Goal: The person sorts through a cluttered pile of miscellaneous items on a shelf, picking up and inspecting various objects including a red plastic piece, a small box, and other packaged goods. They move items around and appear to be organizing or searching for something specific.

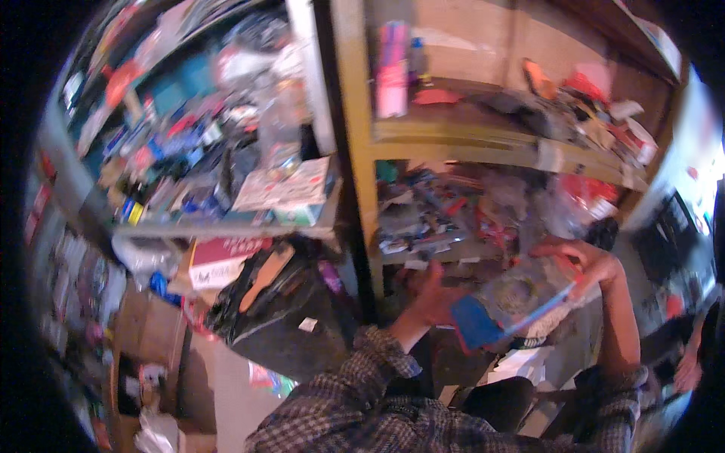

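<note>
A flat packet (512, 294) with a see-through front and a blue end flap is tilted between my two hands. My left hand (433, 303) grips it near the blue end, thumb pointing up. At the far upper corner, my right hand (592, 269) bends over the edge and holds it. Something coiled and yellowish shows through the clear part, too blurred to name. Below the packet lie several white papers (521, 365).
A cluttered wooden shelf (453, 133) stands in front, with small goods on its lower level. To the left, another shelf holds mixed items and a flat carton (283, 184). A red-and-white box (221, 263) and a brown cardboard box (150, 328) sit below. Another person's hand (688, 368) shows at right.
</note>
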The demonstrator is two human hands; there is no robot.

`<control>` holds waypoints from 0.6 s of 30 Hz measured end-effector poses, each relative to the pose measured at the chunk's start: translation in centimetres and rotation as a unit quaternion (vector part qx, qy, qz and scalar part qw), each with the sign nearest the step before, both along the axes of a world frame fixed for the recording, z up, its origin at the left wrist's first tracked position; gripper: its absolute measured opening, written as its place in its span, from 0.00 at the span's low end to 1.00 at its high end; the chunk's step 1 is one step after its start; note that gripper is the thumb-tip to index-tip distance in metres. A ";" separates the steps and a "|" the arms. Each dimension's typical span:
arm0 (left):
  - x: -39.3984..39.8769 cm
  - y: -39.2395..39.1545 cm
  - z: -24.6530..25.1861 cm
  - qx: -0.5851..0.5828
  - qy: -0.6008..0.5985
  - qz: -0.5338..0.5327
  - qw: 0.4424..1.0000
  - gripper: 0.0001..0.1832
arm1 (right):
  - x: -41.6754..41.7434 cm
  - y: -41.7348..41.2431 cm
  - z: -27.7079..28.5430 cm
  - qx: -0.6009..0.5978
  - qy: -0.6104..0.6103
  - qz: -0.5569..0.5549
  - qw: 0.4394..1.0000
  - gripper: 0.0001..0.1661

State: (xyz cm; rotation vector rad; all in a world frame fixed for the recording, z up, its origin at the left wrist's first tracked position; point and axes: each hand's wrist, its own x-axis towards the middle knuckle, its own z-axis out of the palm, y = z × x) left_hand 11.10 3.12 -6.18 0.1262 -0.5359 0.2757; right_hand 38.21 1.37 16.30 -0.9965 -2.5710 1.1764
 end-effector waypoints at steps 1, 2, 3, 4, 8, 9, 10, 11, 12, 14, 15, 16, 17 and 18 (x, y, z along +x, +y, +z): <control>-0.7 0.0 -0.9 0.014 0.025 -0.001 1.000 0.58 | -1.0 1.2 -1.1 -0.026 0.009 0.050 0.998 0.62; -1.5 -0.3 -1.8 0.018 0.041 0.004 0.999 0.55 | -2.5 2.9 -2.0 -0.056 0.013 0.104 0.993 0.62; -1.4 -1.1 -1.6 0.032 0.069 0.017 0.997 0.52 | -2.9 3.5 -2.3 -0.085 0.010 0.130 0.988 0.62; -1.4 -1.7 -1.2 0.052 0.107 0.039 0.992 0.49 | -3.2 3.8 -2.6 -0.098 0.006 0.151 0.984 0.61; -1.6 -3.9 0.3 0.124 0.249 0.134 0.951 0.38 | -4.3 5.8 -2.4 -0.140 -0.024 0.174 0.974 0.60; -1.5 -4.2 0.4 0.134 0.274 0.152 0.940 0.36 | -4.6 6.4 -2.1 -0.143 -0.031 0.156 0.977 0.59; -1.4 -4.3 0.3 0.145 0.290 0.168 0.931 0.33 | -4.8 7.0 -1.9 -0.148 -0.037 0.137 0.979 0.59; -1.1 -4.1 0.2 0.141 0.297 0.167 0.929 0.31 | -4.8 7.1 -0.6 -0.139 -0.036 0.105 0.984 0.59; 0.5 -3.4 0.2 0.154 0.286 0.133 0.936 0.29 | -3.5 5.4 2.2 -0.123 -0.044 0.030 0.991 0.58; -0.6 -3.1 0.2 0.100 0.356 0.154 0.916 0.27 | -1.3 8.9 5.4 0.182 -0.074 -0.015 0.980 0.41; -1.7 -3.7 1.6 0.076 0.401 0.180 0.895 0.27 | -3.2 7.9 8.9 0.050 0.011 -0.199 0.979 0.27; -1.8 -3.7 2.7 0.068 0.438 0.190 0.876 0.26 | -2.3 10.0 9.7 0.256 0.109 -0.244 0.929 0.18; -2.2 -3.3 1.8 0.059 0.437 0.190 0.877 0.27 | -3.8 11.8 10.7 0.296 0.130 -0.294 0.899 0.15; -2.1 -2.8 0.4 0.058 0.437 0.184 0.879 0.27 | -2.0 15.9 11.0 0.482 0.052 -0.243 0.840 0.18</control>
